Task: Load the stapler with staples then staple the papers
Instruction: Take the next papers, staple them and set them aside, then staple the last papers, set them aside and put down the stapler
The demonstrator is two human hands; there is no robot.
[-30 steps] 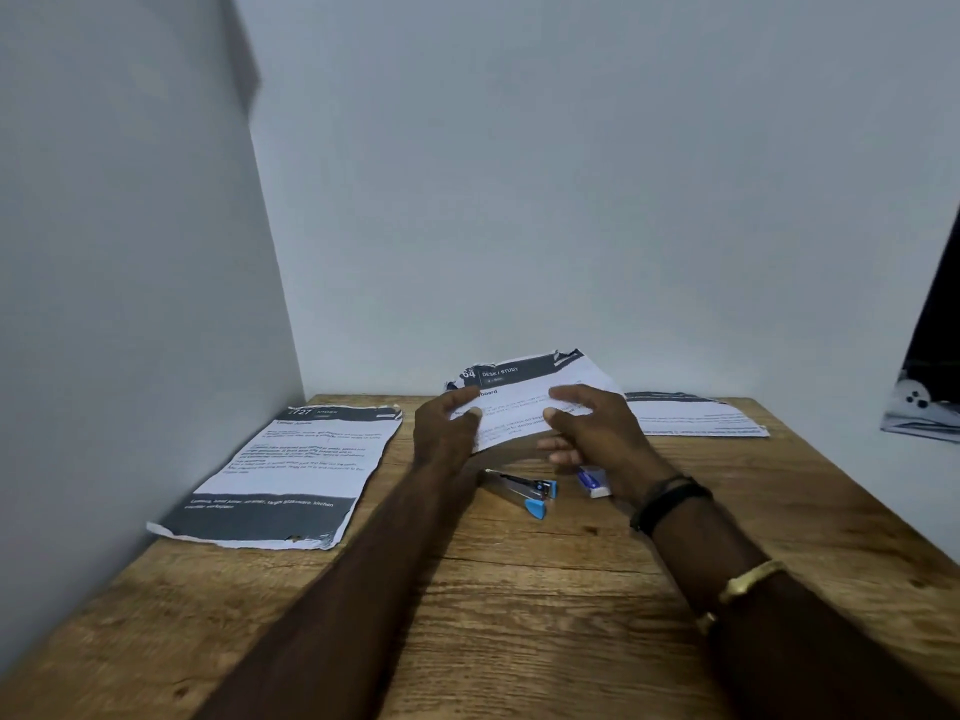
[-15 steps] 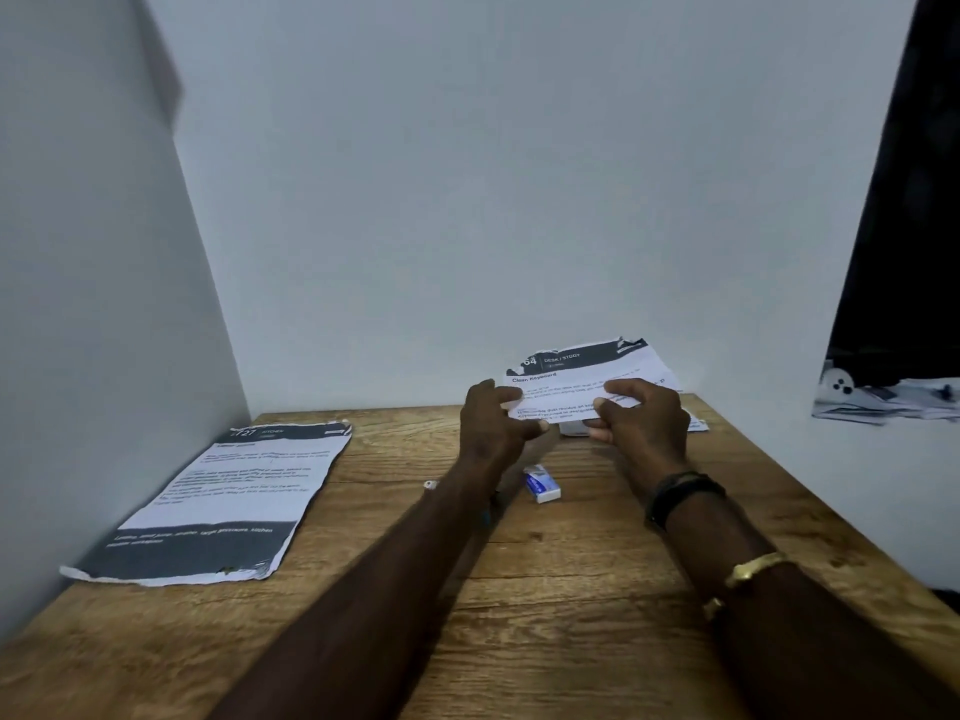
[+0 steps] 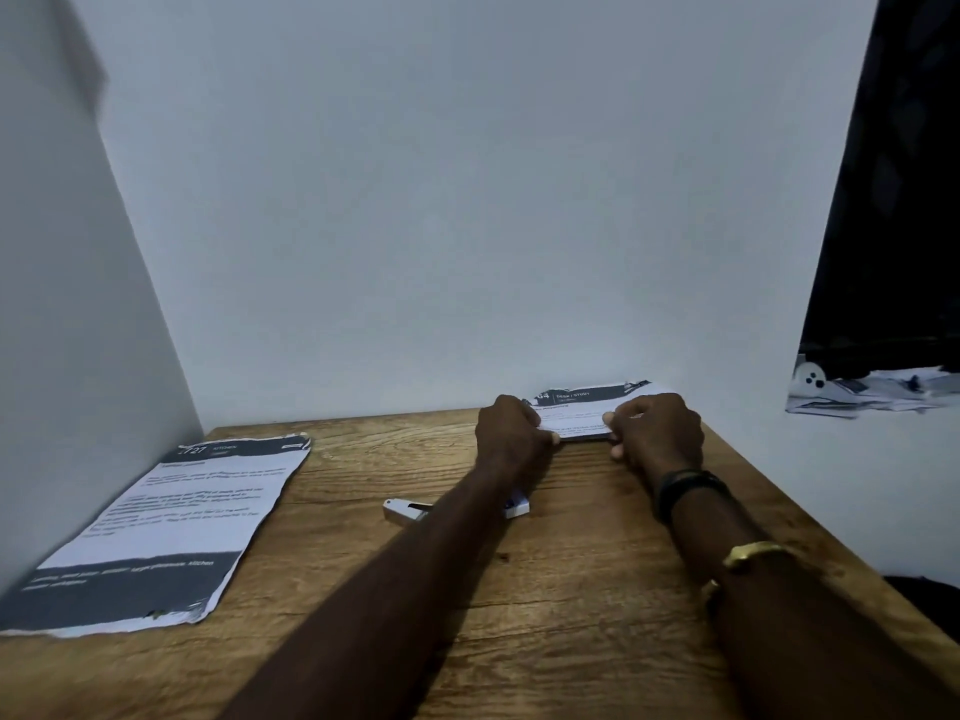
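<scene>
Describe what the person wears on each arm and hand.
The left hand and its forearm are bare: no sleeve, band or ring shows. The right hand is bare too, but its wrist carries a black band. Further up that forearm sits a gold-coloured bangle, which looks open-ended. No sleeves reach into view on either arm.

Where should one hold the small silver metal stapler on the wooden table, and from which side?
Grip the small silver metal stapler across its long sides at the exposed left end, coming from above. It lies flat on the wooden table, and the left forearm hides its right part, so only that end is free.
</scene>
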